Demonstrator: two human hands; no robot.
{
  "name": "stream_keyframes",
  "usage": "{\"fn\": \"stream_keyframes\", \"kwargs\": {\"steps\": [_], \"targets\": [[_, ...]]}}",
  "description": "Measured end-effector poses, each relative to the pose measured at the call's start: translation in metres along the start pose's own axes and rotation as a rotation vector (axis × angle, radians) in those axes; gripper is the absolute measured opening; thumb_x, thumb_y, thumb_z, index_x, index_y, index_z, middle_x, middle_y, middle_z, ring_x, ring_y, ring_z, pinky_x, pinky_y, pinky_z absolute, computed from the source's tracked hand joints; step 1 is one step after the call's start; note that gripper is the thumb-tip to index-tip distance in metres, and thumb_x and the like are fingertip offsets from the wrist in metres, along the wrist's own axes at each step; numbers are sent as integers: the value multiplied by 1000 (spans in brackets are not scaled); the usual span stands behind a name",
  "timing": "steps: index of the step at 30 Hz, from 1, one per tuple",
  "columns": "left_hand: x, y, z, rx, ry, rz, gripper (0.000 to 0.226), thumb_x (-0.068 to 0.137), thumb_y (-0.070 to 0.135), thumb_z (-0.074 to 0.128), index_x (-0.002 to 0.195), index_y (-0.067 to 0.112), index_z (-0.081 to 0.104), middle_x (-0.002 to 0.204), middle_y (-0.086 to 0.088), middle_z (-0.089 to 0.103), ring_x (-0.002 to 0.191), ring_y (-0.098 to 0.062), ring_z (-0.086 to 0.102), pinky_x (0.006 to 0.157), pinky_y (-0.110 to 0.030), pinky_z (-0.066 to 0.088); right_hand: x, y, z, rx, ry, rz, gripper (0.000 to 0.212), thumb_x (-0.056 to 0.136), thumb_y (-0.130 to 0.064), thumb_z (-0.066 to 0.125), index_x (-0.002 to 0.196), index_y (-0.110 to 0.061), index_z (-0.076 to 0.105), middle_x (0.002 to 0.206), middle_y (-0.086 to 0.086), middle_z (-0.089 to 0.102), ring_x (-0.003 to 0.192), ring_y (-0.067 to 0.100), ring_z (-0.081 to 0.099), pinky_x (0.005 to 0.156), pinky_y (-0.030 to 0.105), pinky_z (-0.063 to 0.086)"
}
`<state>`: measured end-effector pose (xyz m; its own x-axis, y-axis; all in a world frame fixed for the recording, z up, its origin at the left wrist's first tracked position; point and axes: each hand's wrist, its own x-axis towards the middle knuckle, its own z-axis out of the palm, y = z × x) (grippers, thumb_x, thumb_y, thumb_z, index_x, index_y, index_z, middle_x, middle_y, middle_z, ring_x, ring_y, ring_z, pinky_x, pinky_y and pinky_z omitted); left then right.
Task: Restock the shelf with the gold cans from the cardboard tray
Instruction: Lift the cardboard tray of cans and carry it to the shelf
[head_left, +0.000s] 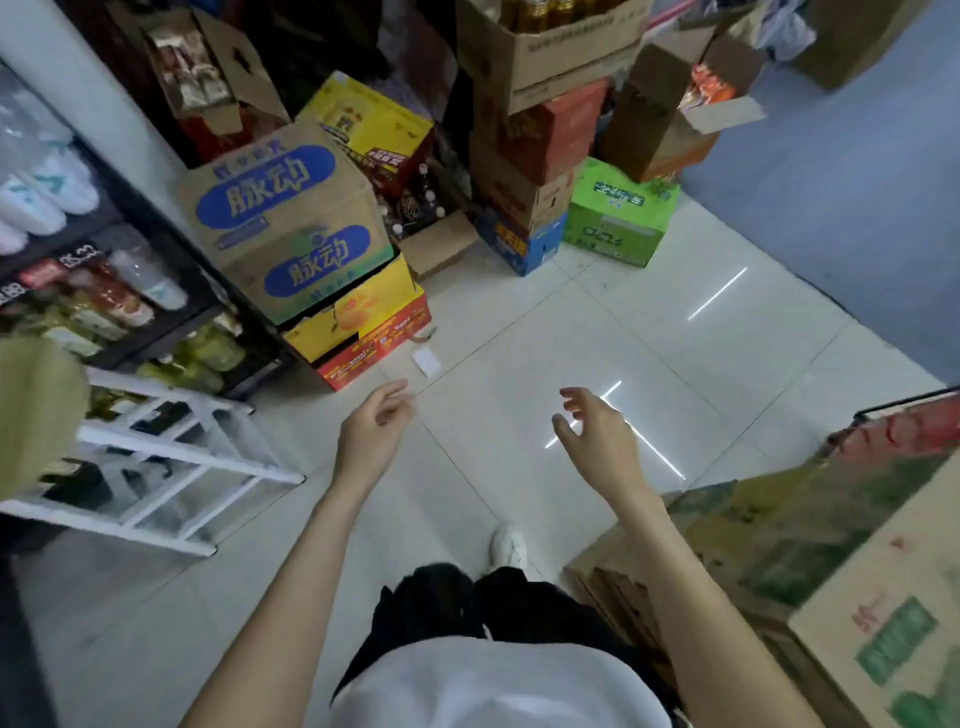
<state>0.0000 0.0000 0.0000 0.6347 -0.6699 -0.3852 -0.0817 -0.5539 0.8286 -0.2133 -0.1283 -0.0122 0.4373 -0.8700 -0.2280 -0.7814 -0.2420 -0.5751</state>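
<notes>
My left hand (375, 422) and my right hand (597, 431) are stretched out over the white tiled floor, both empty with fingers apart. The dark drinks shelf (130, 291) stands at the left, holding bottles. An open cardboard box (561, 47) at the top centre holds gold-coloured containers (540, 10), far from both hands. I cannot tell whether these are the gold cans. No cardboard tray of cans is clearly visible.
Stacked drink cartons line the back: a blue-labelled brown box (285, 218) on a yellow-red one (363, 332), a green carton (618, 213). A white rack (171, 457) stands at left. A large cardboard box (831, 561) sits at right. My white shoe (509, 543) shows below.
</notes>
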Motion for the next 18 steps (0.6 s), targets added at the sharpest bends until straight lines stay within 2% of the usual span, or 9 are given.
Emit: {"fn": "stream_keyframes", "kwargs": {"steps": [3,6,11,15,18], "targets": [[36,29,18,-30,15,-11,28,92,27,55,120,23,59,105,9,64,100,-6,57,85,-22,39,49,7,-21,-29,4,0,37,92,-26,51,127,-16,51,121,3,62,108,21,59,84,34,48],[79,62,34,-4,8,26,22,92,29,55,113,27,59,100,16,63,93,4,56,79,-16,41,102,8,-44,-34,14,21,36,92,-26,51,127,-17,51,120,2,62,108,20,59,82,33,47],[164,102,63,20,-15,112,17,91,23,55,107,26,62,95,12,69,93,1,60,80,-19,43,188,19,-67,-14,9,64,30,92,-27,50,122,-20,54,110,-3,67,102,16,62,80,31,45],[234,122,81,96,-52,125,20,91,30,55,109,28,63,98,11,68,98,-3,61,91,-29,48,264,19,-86,5,3,54,29,92,-24,52,120,-19,56,108,-1,68,101,18,62,78,29,45],[289,147,82,213,-66,149,20,91,32,55,109,28,63,97,11,67,98,-8,61,87,-31,50,320,15,-106,-29,3,55,29,91,-22,53,120,-20,56,111,0,66,103,20,61,82,35,49]]}}
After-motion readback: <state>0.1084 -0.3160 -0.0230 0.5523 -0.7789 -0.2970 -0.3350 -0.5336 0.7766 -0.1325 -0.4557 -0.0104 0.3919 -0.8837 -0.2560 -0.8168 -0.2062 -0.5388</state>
